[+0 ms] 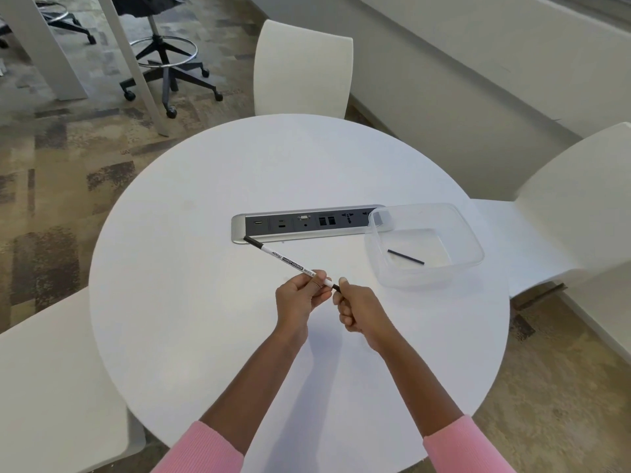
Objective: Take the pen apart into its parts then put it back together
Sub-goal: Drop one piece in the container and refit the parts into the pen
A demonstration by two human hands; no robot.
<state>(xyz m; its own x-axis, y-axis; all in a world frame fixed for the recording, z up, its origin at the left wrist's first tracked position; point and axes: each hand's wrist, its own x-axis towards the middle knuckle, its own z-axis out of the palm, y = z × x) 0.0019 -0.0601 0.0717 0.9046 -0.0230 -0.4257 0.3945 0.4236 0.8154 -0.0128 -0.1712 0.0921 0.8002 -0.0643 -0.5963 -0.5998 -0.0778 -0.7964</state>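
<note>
The left hand (300,298) is gripping the whiteboard marker (290,264) near its lower end, fingers closed around the white barrel. The marker is slanting up and away to the left above the round white surface (205,302), its black tip appearing near the recessed socket panel (307,222). The right hand (355,308) is closed in a fist just beside the left, pinching the dark end piece at the marker's near end. A thin black rod (405,257) is lying inside the clear plastic container (471,240), well apart from both hands.
</note>
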